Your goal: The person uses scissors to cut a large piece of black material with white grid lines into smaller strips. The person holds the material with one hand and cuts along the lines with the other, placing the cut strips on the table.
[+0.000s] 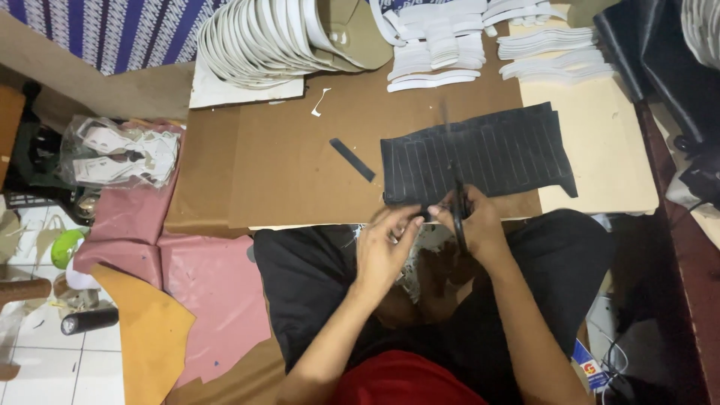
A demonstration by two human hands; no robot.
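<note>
A black sheet (pixel 480 154) marked with parallel lines lies on a brown cardboard board (pixel 285 165). My right hand (pixel 472 225) grips black scissors (pixel 457 202) at the sheet's near edge, with the blades pointing away from me across the sheet. My left hand (pixel 386 244) pinches the sheet's near left corner just beside the scissors. A narrow black strip (pixel 352 159) lies loose on the cardboard left of the sheet.
Stacks of white curved cut pieces (pixel 262 37) and white strips (pixel 439 49) line the far edge. Pink (pixel 210 285) and orange (pixel 146 330) sheets lie on the floor at left, beside a clear bag of white pieces (pixel 120 154). Dark furniture (pixel 675 150) stands at right.
</note>
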